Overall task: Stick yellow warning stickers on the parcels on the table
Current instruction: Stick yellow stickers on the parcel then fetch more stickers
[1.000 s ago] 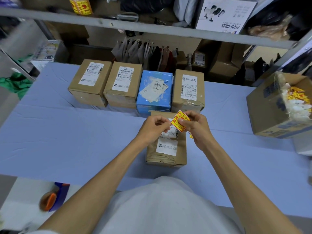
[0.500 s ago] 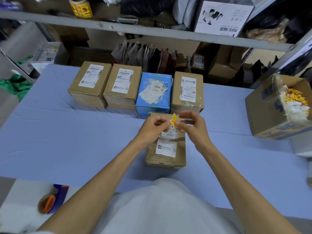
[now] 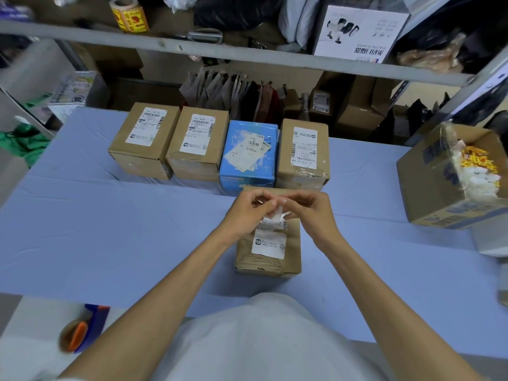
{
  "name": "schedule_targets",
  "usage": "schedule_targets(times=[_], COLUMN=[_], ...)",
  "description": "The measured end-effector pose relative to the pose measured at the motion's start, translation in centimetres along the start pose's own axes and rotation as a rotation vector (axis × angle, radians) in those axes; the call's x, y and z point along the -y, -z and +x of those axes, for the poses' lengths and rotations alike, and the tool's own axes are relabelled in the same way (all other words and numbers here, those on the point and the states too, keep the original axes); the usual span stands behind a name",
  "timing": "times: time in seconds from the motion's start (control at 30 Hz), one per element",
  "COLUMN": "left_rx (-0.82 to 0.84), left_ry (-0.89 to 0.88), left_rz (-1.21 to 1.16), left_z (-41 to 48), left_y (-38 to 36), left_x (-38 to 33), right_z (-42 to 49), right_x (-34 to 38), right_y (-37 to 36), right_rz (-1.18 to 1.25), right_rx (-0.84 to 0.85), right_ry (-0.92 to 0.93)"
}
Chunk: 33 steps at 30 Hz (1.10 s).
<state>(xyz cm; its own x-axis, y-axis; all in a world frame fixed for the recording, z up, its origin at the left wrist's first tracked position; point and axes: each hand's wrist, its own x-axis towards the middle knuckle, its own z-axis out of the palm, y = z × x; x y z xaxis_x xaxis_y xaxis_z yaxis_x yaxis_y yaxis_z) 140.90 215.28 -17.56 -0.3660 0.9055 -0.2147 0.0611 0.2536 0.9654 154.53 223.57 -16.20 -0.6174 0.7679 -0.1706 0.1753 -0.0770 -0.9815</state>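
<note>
While left hand [image 3: 246, 214] and right hand [image 3: 312, 213] pinch one sticker [image 3: 277, 216], five parcels [image 3: 268, 258], one table [image 3: 110, 229]

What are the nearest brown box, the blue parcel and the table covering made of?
Nearest brown box: matte cardboard, its front edge creased and scuffed. Blue parcel: probably printed card with a slight sheen; wrinkled clear film seems to cover its labels. Table covering: apparently thin matte cloth or non-woven sheet, judging by soft creases.

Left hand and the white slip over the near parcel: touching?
Touching. Head view: the left hand pinches the white slip at its left edge; the right hand pinches the other edge.
</note>
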Motion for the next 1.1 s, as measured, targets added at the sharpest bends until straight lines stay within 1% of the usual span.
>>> schedule_targets(times=[0.2,0.33,0.5,0.6,0.67,0.77,0.83,0.93,1.03,1.1], left_rx=[-0.037,-0.003,-0.018,-0.006,-0.027,-0.011,0.021,-0.009,-0.002,-0.005], left_ry=[0.064,0.097,0.073,0.092,0.107,0.148,0.155,0.131,0.106,0.099], left_rz=[-0.02,-0.071,-0.014,-0.024,-0.049,-0.104,-0.081,0.015,0.054,0.081], left_z=[0.2,0.3,0.5,0.8,0.9,0.9,0.9,1.0,0.9,0.9], left_y=[0.0,-0.4,-0.8,-0.5,-0.4,-0.7,-1.2,-1.5,-1.3,-1.0], left_x=[0.1,-0.1,-0.3,0.2,0.3,-0.2,-0.6,-0.7,-0.7,-0.6], right_z=[0.2,0.0,-0.3,-0.2,-0.1,-0.1,-0.1,-0.1,-0.2,-0.2], right_x=[0.1,0.3,0.4,0.3,0.2,0.2,0.2,0.3,0.2,0.0], right_y=[0.0,-0.4,-1.0,-0.6,-0.2,-0.1,-0.5,-0.8,-0.5,-0.2], right_rz=[0.072,0.048,0.078,0.123,0.136,0.119,0.079,0.062,0.088,0.12], right_rx=[-0.089,-0.064,-0.037,-0.077,-0.12,-0.123,-0.109,-0.107,-0.096,-0.123], right_ry=[-0.067,-0.031,-0.016,-0.061,-0.084,-0.073,-0.04,-0.023,-0.042,-0.081])
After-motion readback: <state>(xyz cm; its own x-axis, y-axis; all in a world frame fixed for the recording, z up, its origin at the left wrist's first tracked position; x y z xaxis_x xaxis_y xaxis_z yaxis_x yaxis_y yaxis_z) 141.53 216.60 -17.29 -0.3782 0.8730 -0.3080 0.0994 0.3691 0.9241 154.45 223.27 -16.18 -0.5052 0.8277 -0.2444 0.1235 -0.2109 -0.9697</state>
